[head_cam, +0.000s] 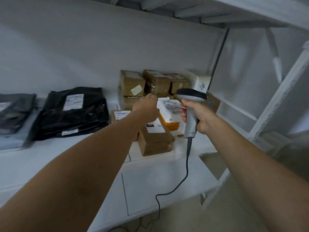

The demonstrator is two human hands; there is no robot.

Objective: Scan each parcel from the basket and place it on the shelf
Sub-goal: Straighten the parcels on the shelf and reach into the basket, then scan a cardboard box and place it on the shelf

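Observation:
My right hand point(199, 115) grips the handle of a grey barcode scanner point(191, 97), whose dark head points left over the parcels. My left hand point(147, 106) reaches out over the white shelf point(66, 158), right beside a white labelled parcel point(168, 106) that lies on top of an orange box point(171, 125). The back of the hand hides its fingers, so I cannot tell whether it holds the parcel. The basket is out of view.
Brown cardboard boxes point(132, 83) are stacked at the back and a low brown box point(155, 142) sits in front. A black poly bag point(75, 111) and a grey bag point(13, 111) lie to the left. The scanner cable point(186, 171) hangs down. A diagonal shelf brace point(275, 101) stands right.

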